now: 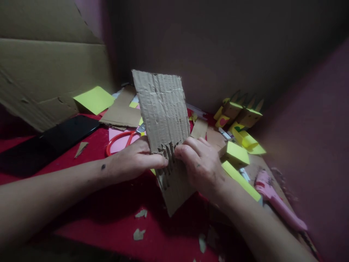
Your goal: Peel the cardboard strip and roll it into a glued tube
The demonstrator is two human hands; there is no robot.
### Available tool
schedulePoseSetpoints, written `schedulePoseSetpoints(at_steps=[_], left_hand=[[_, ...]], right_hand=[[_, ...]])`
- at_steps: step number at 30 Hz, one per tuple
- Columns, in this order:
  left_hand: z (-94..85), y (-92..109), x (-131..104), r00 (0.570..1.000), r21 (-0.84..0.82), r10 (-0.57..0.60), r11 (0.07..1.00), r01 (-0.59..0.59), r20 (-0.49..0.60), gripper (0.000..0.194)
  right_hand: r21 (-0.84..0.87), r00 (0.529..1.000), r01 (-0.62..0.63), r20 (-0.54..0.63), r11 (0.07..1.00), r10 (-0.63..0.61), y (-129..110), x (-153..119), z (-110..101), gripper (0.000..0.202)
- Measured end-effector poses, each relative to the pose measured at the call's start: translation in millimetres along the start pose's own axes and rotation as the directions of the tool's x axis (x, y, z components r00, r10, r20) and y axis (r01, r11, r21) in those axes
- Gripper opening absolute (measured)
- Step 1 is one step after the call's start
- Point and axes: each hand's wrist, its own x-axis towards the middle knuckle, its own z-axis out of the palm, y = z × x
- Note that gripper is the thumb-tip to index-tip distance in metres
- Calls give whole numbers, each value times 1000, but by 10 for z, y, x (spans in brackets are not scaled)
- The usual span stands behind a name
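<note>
Cardboard piece up above red table, toward near edge, left hand and right hand both gripping it; upper part looks stripped to ridges, middle torn, lower part apparently left smooth.

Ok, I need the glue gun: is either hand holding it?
No, the glue gun lies off to the right, while the left hand and right hand both hold the cardboard.

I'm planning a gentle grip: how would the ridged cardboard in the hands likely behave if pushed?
The ridged cardboard is probably light, being a thin sheet. It may bend along its ridges, and could tear at the ragged patch between the left hand and right hand.
</note>
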Motion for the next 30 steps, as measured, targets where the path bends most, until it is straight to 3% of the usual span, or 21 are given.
schedulePoseSetpoints(at_steps=[4,10,19,25,30], left_hand=[[7,-24,3,996,-59,-54,997,50,-66,24],[18,-28,1,996,-124,-60,991,51,-68,24],[22,-42,0,995,-90,-48,995,40,-86,19],[38,-75,-3,993,-73,-101,993,96,-66,14],[44,-67,-4,988,-112,-107,989,94,-114,12]], right_hand=[[3,998,-23,62,1000,23,19,-30,-16,24],[172,990,-123,-49,977,133,22,-46,-30,14],[127,992,-106,-59,986,115,-16,-18,-19,13],[121,987,-159,-18,980,162,-38,-15,-27,17],[55,988,-151,-21,987,152,-57,-13,-28,17]])
